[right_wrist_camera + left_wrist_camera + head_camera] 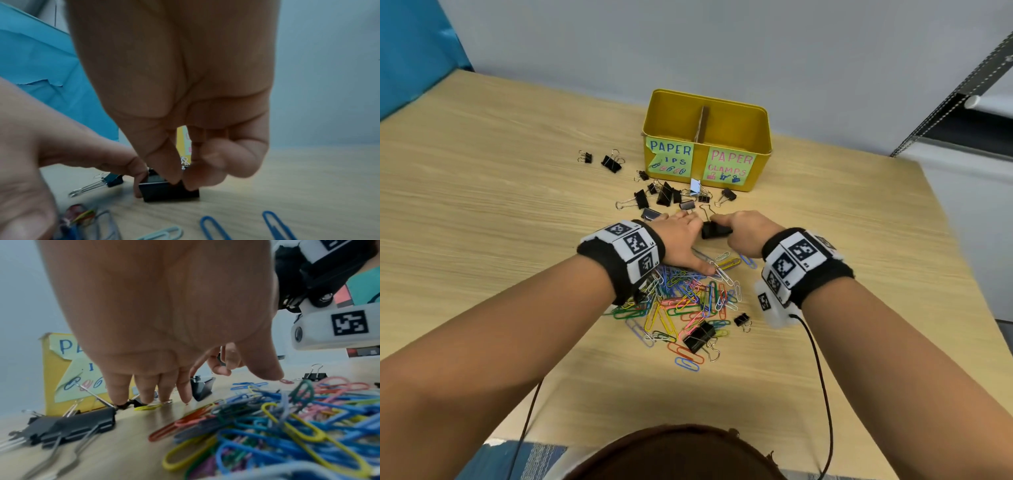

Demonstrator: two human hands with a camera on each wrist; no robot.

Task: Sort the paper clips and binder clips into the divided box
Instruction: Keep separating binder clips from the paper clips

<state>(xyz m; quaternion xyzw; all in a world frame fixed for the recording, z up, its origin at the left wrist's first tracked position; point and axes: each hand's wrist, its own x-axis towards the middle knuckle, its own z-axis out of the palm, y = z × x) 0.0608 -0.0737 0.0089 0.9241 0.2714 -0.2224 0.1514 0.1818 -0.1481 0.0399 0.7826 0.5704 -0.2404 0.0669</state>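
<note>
Your right hand (746,234) pinches a black binder clip (714,230) that sits on the wooden table (482,205), in front of the yellow divided box (707,138). Your left hand (681,240) lies spread, fingers straight, over the pile of coloured paper clips (681,301), holding nothing.

The divided box (758,137) was yellow, with a brown cardboard divider (702,124) and two pale green labels (729,166) lettered in blue on one and pink on the other. The binder clips (664,195) were black with silver wire handles. The paper clips (688,298) lay in mixed colours: blue, yellow, green, red, pink, purple and white. The table (482,205) showed light wood grain. Both wristbands (619,260) were black, carrying white tiles printed with black square-code patterns.
</note>
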